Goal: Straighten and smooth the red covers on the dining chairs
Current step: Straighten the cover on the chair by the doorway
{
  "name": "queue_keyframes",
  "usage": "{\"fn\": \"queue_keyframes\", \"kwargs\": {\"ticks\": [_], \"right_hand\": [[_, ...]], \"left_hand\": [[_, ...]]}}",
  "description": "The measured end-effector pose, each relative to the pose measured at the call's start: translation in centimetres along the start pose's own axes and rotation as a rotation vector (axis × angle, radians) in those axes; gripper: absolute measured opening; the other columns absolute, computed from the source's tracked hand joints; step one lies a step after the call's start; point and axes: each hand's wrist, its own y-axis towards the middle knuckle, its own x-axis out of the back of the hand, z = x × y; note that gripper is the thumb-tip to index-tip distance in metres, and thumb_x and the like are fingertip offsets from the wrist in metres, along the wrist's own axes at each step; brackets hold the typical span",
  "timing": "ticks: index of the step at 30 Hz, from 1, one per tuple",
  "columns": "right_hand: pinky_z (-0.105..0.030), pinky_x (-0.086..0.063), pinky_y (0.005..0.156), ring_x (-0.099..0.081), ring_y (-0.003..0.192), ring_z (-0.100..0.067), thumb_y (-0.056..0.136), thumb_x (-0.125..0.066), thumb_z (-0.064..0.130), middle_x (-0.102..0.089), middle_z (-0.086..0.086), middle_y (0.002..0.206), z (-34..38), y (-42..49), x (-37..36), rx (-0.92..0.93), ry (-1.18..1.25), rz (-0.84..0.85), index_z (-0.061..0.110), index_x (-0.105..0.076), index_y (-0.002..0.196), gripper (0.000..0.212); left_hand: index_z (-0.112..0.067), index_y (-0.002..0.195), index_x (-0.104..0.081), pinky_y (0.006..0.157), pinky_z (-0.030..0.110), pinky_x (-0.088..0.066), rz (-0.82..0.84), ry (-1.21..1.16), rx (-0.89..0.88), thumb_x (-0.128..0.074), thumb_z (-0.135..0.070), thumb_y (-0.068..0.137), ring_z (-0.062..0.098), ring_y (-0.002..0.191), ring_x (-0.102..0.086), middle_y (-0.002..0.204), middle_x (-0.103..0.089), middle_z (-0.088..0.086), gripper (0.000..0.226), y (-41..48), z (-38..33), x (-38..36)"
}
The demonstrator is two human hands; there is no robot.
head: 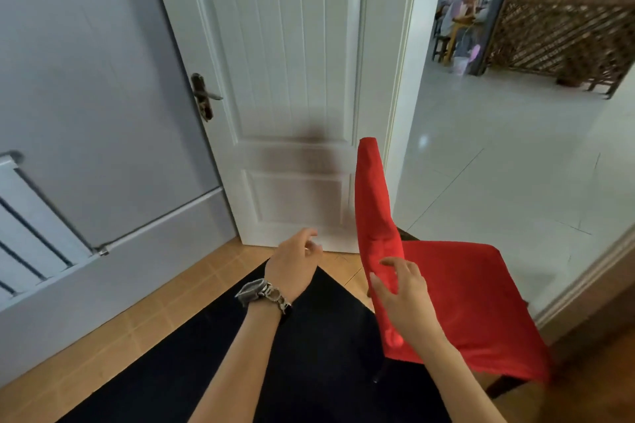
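**One red-covered chair under the hands, smoothing judged part done**

Nearest the lens, two bare forearms are seen reaching forward from the bottom edge. The left hand (pixel 295 259), worn with a silver metal link wristwatch (pixel 263 294), is held in the air with its fingers loosely curled and nothing between them. The right hand (pixel 407 288) is spread, thumb apart from the fingers, and is placed at the lower side edge of the chair back. Whether its fingertips press the cloth or hover just off it cannot be told.

The bright red fabric cover (pixel 474 292) is found just right of centre, drawn over a dark wooden dining chair (pixel 505 385) seen side-on, of which only a leg and a little frame are exposed. The seat part is judged to be lying flat and mostly smooth. On the upright back part, creases are visible just above the right hand and the cloth looks bunched below it, so that part is judged unfinished. No other dining chair is shown, so how many are left cannot be told.

Beneath the arms a black surface (pixel 275 371) is laid over tan floor tiles (pixel 137 319); whether it is a mat or a garment cannot be determined. Beyond are seen a white panelled door (pixel 292 79) with a dark metal lever handle (pixel 204 96) and a white ribbed radiator (pixel 31 216) at the left. Through the open doorway on the right are seen a pale glossy floor (pixel 498 165), a brown wooden lattice screen (pixel 567 31) and, far off, seated people (pixel 460 7)
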Motion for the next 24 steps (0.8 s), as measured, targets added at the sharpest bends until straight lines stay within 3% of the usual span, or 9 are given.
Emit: {"fn": "queue_keyframes", "kwargs": {"ticks": [3, 8, 12, 16, 19, 24], "right_hand": [[-0.047, -0.04, 0.104, -0.034, 0.132, -0.023, 0.093, -0.054, 0.045, -0.028, -0.001, 0.146, 0.7, 4.3, -1.6, -0.067, -0.099, 0.017, 0.026, -0.034, 0.141, 0.056], [-0.052, -0.027, 0.113, -0.015, 0.144, -0.028, 0.092, -0.052, 0.051, -0.007, -0.005, 0.157, 1.1, 10.6, -3.4, -0.185, -0.224, 0.038, 0.024, -0.005, 0.152, 0.081], [-0.049, -0.035, 0.107, -0.031, 0.138, -0.028, 0.091, -0.05, 0.057, -0.024, -0.006, 0.153, 1.3, 14.1, -3.7, -0.291, -0.295, 0.046, 0.023, -0.005, 0.152, 0.083], [-0.047, -0.038, 0.102, -0.046, 0.126, -0.028, 0.09, -0.051, 0.055, -0.045, -0.007, 0.138, 2.3, 17.7, -4.1, -0.402, -0.404, 0.052, 0.019, -0.011, 0.15, 0.081], [-0.043, -0.042, 0.098, -0.051, 0.12, -0.028, 0.091, -0.053, 0.051, -0.05, -0.007, 0.131, 3.3, 20.4, -4.9, -0.466, -0.415, 0.005, 0.015, -0.019, 0.146, 0.074], [-0.032, -0.047, 0.082, -0.062, 0.104, -0.02, 0.088, -0.06, 0.045, -0.062, 0.001, 0.113, 4.0, 22.5, -5.8, -0.609, -0.422, -0.096, 0.02, -0.036, 0.135, 0.059]], "left_hand": [[-0.023, 0.147, -0.03, 0.091, 0.025, -0.044, 0.138, 0.106, -0.096, -0.045, -0.026, 0.1, 0.013, 0.122, -0.047, 0.138, -0.047, -0.003, 0.049, 5.9, -0.7, -0.4], [-0.025, 0.148, -0.028, 0.093, 0.033, -0.045, 0.27, 0.21, -0.182, -0.043, -0.027, 0.1, 0.018, 0.123, -0.048, 0.147, -0.039, -0.002, 0.05, 14.5, -1.4, -2.2], [-0.021, 0.15, -0.023, 0.109, 0.037, -0.034, 0.364, 0.223, -0.244, -0.044, -0.023, 0.099, 0.023, 0.137, -0.035, 0.153, -0.03, 0.002, 0.055, 19.8, -1.3, -3.9], [-0.023, 0.151, -0.017, 0.108, 0.037, -0.034, 0.417, 0.388, -0.399, -0.042, -0.012, 0.097, 0.027, 0.139, -0.025, 0.155, -0.022, 0.004, 0.061, 24.8, -1.2, -5.4], [-0.025, 0.152, -0.01, 0.112, 0.043, -0.031, 0.482, 0.525, -0.539, -0.044, -0.008, 0.094, 0.029, 0.144, -0.011, 0.159, -0.007, 0.003, 0.069, 28.4, -1.3, -6.2], [-0.029, 0.152, -0.003, 0.114, 0.045, -0.029, 0.624, 0.649, -0.709, -0.044, -0.008, 0.094, 0.028, 0.147, -0.002, 0.161, 0.002, 0.001, 0.074, 33.5, -0.2, -7.2]]}}
